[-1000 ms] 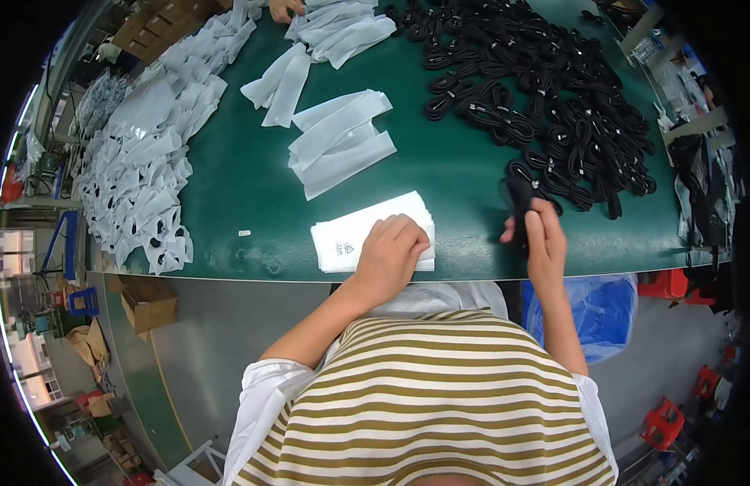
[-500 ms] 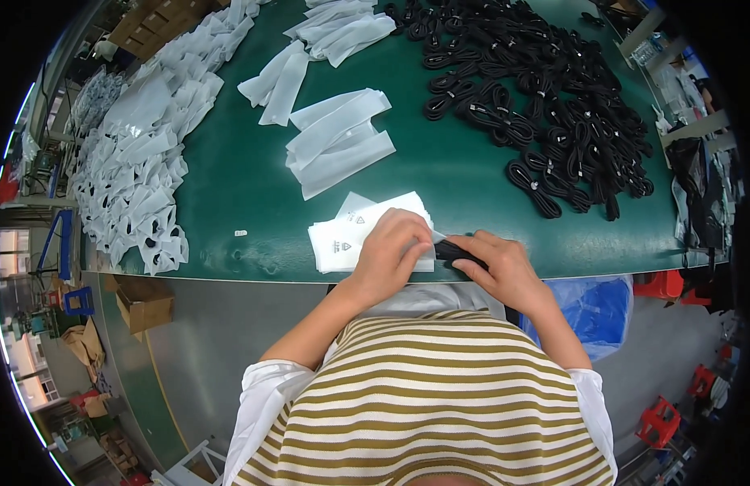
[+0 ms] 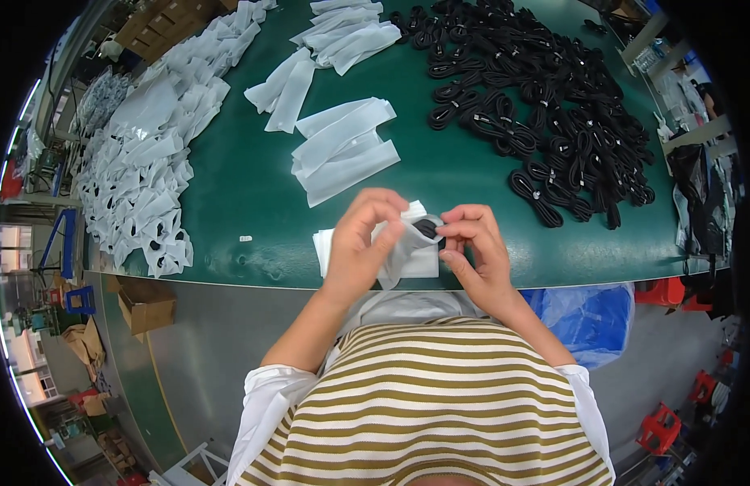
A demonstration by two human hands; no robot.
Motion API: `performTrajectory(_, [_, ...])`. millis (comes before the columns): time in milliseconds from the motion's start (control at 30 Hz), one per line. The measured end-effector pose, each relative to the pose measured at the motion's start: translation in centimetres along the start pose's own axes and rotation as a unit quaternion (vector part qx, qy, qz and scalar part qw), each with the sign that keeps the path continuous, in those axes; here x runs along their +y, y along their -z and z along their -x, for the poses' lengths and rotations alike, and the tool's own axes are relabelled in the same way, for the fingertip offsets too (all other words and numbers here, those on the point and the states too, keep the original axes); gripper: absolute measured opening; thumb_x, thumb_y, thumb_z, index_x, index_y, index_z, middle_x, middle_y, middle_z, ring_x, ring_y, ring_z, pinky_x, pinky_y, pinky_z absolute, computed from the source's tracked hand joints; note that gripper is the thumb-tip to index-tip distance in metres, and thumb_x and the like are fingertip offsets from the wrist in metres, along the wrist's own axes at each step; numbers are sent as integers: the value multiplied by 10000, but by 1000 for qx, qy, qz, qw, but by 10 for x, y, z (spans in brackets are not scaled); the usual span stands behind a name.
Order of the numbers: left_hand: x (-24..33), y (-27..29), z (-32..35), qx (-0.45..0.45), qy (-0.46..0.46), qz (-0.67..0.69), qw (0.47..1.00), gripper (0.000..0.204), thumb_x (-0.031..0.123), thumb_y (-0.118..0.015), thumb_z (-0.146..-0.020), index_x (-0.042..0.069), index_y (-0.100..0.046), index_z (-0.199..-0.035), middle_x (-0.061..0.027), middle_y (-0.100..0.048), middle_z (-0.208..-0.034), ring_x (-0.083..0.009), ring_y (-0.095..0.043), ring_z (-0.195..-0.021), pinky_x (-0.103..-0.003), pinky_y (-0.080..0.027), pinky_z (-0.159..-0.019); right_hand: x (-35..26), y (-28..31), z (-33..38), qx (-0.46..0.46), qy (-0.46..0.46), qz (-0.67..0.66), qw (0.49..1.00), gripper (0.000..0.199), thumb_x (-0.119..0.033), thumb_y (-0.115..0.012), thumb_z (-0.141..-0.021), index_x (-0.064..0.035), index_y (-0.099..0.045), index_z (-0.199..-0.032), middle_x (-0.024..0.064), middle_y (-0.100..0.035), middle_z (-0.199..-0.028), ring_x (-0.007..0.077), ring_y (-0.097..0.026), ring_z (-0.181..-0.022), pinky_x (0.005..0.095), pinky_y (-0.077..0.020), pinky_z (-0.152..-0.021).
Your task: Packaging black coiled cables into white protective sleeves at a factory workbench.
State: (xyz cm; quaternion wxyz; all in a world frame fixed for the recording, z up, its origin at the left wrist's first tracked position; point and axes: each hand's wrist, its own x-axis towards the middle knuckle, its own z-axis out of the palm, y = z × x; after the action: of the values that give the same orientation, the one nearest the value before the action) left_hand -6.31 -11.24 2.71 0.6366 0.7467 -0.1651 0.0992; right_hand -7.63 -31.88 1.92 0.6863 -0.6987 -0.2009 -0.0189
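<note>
Just above the front edge of the table, a frosted plastic bag (image 3: 397, 257) is held up between my two hands. A coiled black cable (image 3: 426, 228) shows at its mouth, partly inside. My left hand (image 3: 363, 243) grips the bag's left side between thumb and fingers. At the mouth, my right hand (image 3: 478, 253) has its fingers bent and pinched at the cable and the bag's rim; its fingertips partly hide the contact. Beneath, a stack of white printed bags (image 3: 423, 266) lies flat on the green table (image 3: 253, 182), mostly covered by my hands.
Many coiled black cables (image 3: 569, 130) are heaped at the right. Filled bags (image 3: 342, 150) lie in groups ahead, and a large pile of bags (image 3: 140, 170) covers the left side. A blue-lined bin (image 3: 589, 320) stands below the table's front edge; a cardboard box (image 3: 144, 304) sits lower left.
The bag has come up off the stack, and its mouth has opened around the cable. My left hand has risen slightly left; my right hand has lifted its fingers to the bag's mouth.
</note>
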Motion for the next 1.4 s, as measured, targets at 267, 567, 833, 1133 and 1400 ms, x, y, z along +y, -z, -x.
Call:
performTrajectory(267, [16,53,-67,204,-20,49,977,102,91,-603,-974,-5,-606,-1007,-66,-603,-1076,-160,-565,-997,-314,-445,-909,2,69,-12,110,153,454,871,331,27,-700,-813,-49,-654,-1132,145,-583,-1099,293,-615,-902,356,-512,-732])
performTrajectory(567, [-22,5,-16,-49,-45,-217,974,237,74,-731,-812,13,-613,-1009,-148,-598,-1018,-341,-586,-969,-403,-482,-842,31,104,19,162,35,575,801,215,-38,-668,-881,-30,-664,-1095,134,-589,-1032,299,-614,-832,343,-498,-697])
performTrajectory(833, [-29,-30,26,-131,-69,-308,940,159,33,-732,-816,31,-610,-918,-108,-613,-933,-295,-597,-822,-373,-480,-789,5,61,20,27,-8,324,946,186,-7,-625,-900,-8,-652,-1084,126,-590,-819,279,-576,-677,344,-467,-628])
performTrajectory(1133, [-29,-28,27,-59,78,-126,987,102,-29,-664,-844,22,-590,-893,-97,-600,-872,-259,-581,-805,-341,-474,-739,-14,57,29,-90,49,355,929,163,-29,-648,-891,-7,-651,-1053,142,-599,-831,324,-610,-702,374,-496,-643])
performTrajectory(1400, [-15,-35,21,-98,-86,-158,979,121,-10,-676,-827,27,-576,-884,-112,-594,-928,-319,-556,-864,-377,-465,-767,-9,39,25,-72,-308,-17,949,211,-6,-668,-880,-31,-667,-1090,106,-629,-911,221,-652,-795,322,-523,-702])
